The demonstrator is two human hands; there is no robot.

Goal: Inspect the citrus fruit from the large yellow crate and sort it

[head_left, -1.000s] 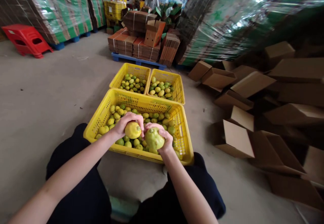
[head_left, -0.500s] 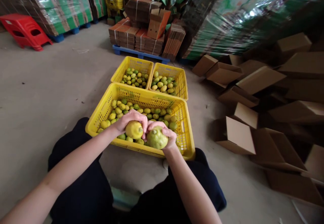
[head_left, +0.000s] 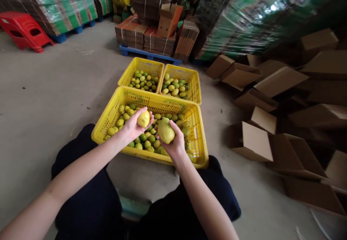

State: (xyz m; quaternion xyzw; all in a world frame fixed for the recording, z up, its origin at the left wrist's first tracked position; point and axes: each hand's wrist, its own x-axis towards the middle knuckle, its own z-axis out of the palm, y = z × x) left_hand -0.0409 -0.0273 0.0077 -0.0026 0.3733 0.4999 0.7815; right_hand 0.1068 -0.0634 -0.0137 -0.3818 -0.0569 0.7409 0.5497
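My left hand cradles a yellow lemon in its palm, thumb along the top. In my right hand is a larger greenish-yellow lemon, gripped between thumb and fingers. Both hands are above the large yellow crate, with a small gap between the two fruits. Many yellow and green lemons lie in that crate; my hands and forearms cover some of them.
Beyond the large crate stand two smaller yellow crates, left and right, with lemons. Open cardboard boxes lie heaped at right. Flattened cartons fill a blue pallet at the back. A red stool stands far left.
My hands have rotated palm-up and moved slightly apart and away from me, each with its lemon. More lemons in the crate now show below my hands.
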